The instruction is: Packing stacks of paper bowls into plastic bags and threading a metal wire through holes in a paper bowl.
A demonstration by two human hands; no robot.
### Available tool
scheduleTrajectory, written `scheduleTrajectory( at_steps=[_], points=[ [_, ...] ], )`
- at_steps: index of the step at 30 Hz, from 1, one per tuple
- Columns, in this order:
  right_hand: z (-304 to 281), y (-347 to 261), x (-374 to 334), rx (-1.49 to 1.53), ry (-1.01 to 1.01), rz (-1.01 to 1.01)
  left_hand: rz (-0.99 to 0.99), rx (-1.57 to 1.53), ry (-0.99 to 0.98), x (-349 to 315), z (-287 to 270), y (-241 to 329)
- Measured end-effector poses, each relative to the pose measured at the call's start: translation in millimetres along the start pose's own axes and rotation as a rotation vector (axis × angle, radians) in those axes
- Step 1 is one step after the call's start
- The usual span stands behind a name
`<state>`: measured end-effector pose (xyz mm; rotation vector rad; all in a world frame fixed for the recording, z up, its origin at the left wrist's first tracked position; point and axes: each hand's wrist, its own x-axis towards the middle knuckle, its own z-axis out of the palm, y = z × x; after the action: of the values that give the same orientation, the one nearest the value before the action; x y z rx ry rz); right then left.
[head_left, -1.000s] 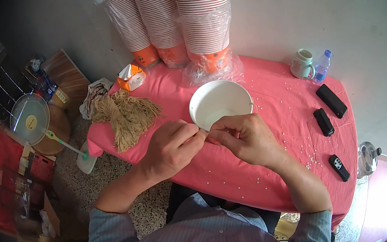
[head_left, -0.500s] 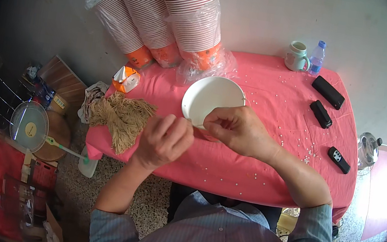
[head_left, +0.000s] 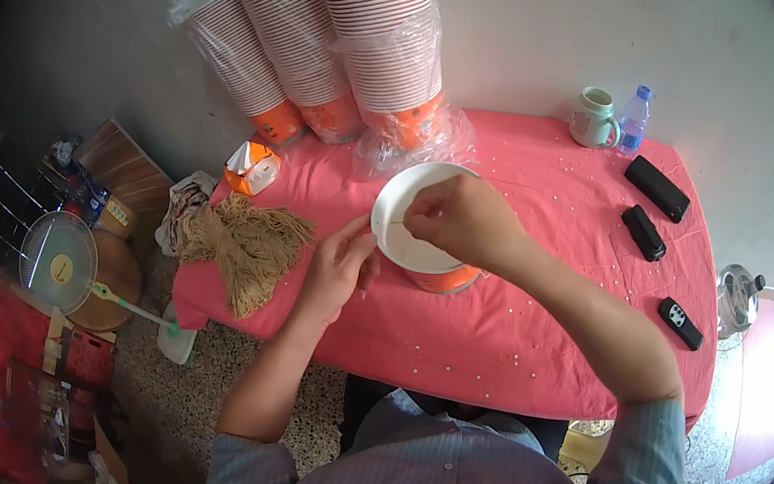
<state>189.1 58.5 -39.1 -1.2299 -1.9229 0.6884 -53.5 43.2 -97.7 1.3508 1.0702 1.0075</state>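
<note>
A large paper bucket (head_left: 447,281), orange outside and white inside, stands upright on the table in front of me. My right hand (head_left: 459,221) reaches over its opening, thumb and fingertips pinched together. From that pinch a thin tan string (head_left: 395,222) runs toward the bucket's left wall. My left hand (head_left: 339,267) is at the left outer side, its bent fingers gripping near the rim; the fingertips are partly hidden. To the left lies a bundle of tan strings (head_left: 250,246) at the table edge.
Tall stacks of paper buckets (head_left: 379,33), wrapped in plastic, stand at the back left beside an orange tissue pack (head_left: 252,167). A mug (head_left: 593,120) and plastic bottle (head_left: 634,121) are at the back right. Black devices (head_left: 657,188) lie along the right. Small white bits dot the pink cloth (head_left: 572,352).
My right hand has moved up and over the bucket's opening. My left hand has shifted right to the bucket's rim. The bucket sits slightly farther right in the picture.
</note>
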Motion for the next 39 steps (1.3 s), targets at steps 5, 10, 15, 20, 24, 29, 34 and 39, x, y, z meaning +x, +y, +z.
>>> scheduleTrajectory(
  at_steps=[5,10,15,20,24,29,34,39],
  points=[
    [8,-2,27,-0.215,-0.132,0.143,-0.038,-0.035,0.012,-6,14,4],
    [16,0,27,-0.161,-0.159,0.151,0.002,-0.063,0.016,1,8,2],
    [20,8,31,-0.158,-0.178,0.189,-0.009,-0.033,0.022,3,8,2],
    [21,8,39,-0.118,-0.201,0.235,-0.001,-0.005,0.056,3,10,4],
    [19,5,40,-0.057,-0.252,0.288,-0.018,-0.01,0.043,2,9,6],
    [21,6,38,-0.03,-0.264,0.298,-0.013,-0.018,0.026,3,6,2],
    [24,5,36,-0.044,-0.253,0.29,-0.024,-0.017,0.029,2,5,1],
    [26,7,40,-0.011,-0.288,0.309,-0.009,-0.017,0.027,4,4,-3]
  ],
)
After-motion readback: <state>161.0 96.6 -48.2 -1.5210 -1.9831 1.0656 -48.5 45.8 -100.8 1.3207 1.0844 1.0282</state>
